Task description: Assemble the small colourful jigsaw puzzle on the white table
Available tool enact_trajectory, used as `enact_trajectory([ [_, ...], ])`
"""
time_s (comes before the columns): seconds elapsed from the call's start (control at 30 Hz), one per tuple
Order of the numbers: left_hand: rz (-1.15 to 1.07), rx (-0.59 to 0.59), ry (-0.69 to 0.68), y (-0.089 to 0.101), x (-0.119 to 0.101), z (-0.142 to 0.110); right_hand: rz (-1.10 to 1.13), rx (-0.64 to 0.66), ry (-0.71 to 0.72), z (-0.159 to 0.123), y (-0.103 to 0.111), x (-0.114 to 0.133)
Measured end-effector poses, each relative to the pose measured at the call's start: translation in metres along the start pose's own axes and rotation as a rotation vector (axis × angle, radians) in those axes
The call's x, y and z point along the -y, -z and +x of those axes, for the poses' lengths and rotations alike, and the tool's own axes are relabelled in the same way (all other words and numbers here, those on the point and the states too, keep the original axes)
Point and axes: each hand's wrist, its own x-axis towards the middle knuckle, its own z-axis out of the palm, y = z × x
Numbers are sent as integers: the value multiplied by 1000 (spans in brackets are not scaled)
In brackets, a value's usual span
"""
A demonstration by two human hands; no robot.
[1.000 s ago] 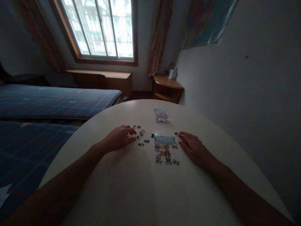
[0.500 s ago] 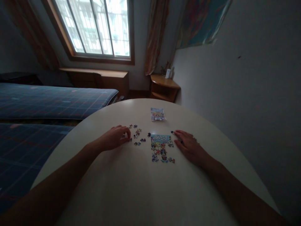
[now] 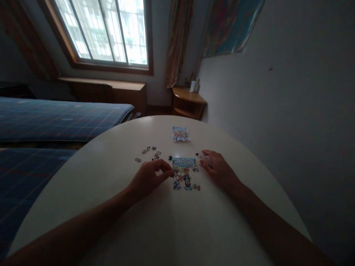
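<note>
A partly assembled jigsaw puzzle (image 3: 183,163) lies on the white round table (image 3: 155,229), its upper rows joined and its lower part gapped. My left hand (image 3: 151,175) is at the puzzle's left edge, thumb and forefinger pinched on a small dark puzzle piece (image 3: 172,175). To the right of the puzzle, my right hand (image 3: 222,170) rests with thumb and fingers apart, near a loose blue-and-white piece (image 3: 198,155). What lies beneath its palm is hidden. Several loose pieces (image 3: 148,149) are scattered beyond my left hand, partly covered by it.
A printed picture sheet or packet (image 3: 180,134) lies farther back on the table. Left of the table is a bed with a plaid mattress (image 3: 66,118). A corner cabinet (image 3: 188,95) stands behind, and a bare wall (image 3: 271,122) runs along the right.
My left hand has moved right, from the loose pieces to the puzzle's left edge, carrying a piece. My right hand stays beside the puzzle. The view has shifted slightly.
</note>
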Motion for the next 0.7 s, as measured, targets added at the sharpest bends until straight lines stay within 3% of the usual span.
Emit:
enact_trajectory([
  [0.2, -227, -19, 155, -16, 4, 1, 52, -16, 171, -9, 7, 37],
  [0.37, -346, 38, 155, -22, 6, 0, 141, 23, 269, -22, -3, 76],
  [0.57, -331, 57, 140, -24, 3, 1, 164, 3, 325, -21, -9, 78],
  [0.7, -178, 66, 81, -21, 2, 2, 143, 1, 331, -21, -8, 75],
])
